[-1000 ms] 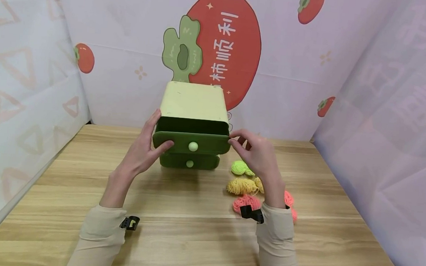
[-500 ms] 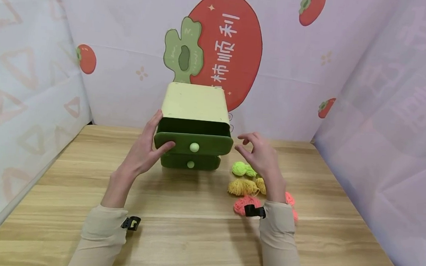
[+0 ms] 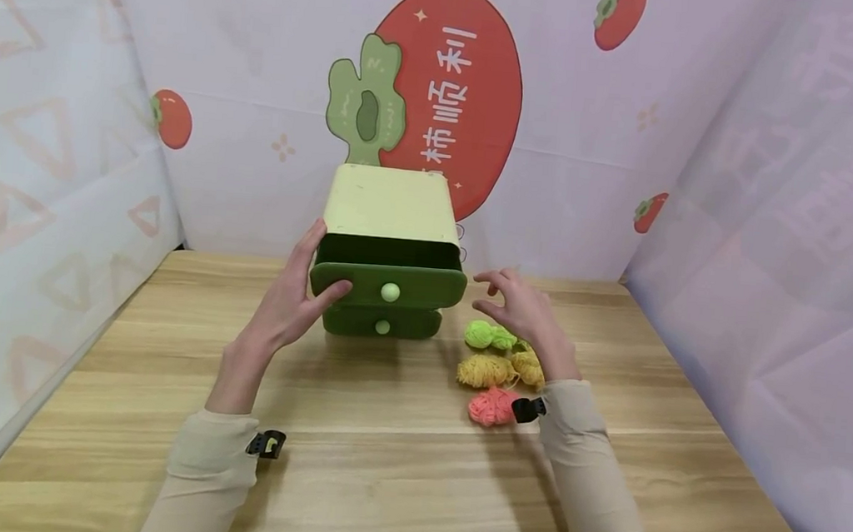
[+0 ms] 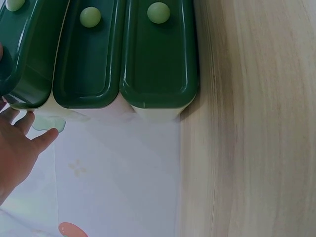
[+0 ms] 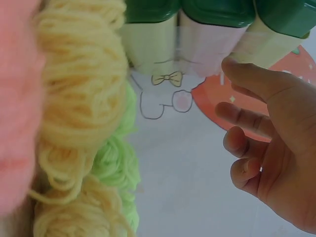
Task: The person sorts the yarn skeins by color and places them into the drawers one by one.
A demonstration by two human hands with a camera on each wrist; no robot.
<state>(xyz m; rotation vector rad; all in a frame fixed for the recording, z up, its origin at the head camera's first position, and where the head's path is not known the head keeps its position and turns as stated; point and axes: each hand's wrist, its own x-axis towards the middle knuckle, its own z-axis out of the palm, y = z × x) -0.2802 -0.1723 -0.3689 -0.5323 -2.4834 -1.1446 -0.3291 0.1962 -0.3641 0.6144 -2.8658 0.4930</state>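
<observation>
Drawer cabinet (image 3: 392, 201) at the back of the table (image 3: 378, 496), top drawer (image 3: 428, 289) ajar

Head view: a dark gap runs behind the top drawer's front edge. The left hand (image 3: 280, 305) lies spread against the cabinet's left edge, thumb on that front. Just off the right edge, the right hand (image 3: 521, 307) hangs released, near green yarn (image 3: 478, 334), yellow yarn (image 3: 486, 372) and pink yarn (image 3: 491, 406).

Left wrist: three drawer fronts (image 4: 88, 59) stack up, the top one jutting out.

Right wrist: loosely bent fingers (image 5: 244, 118); yarn crowds the opposite side.
</observation>
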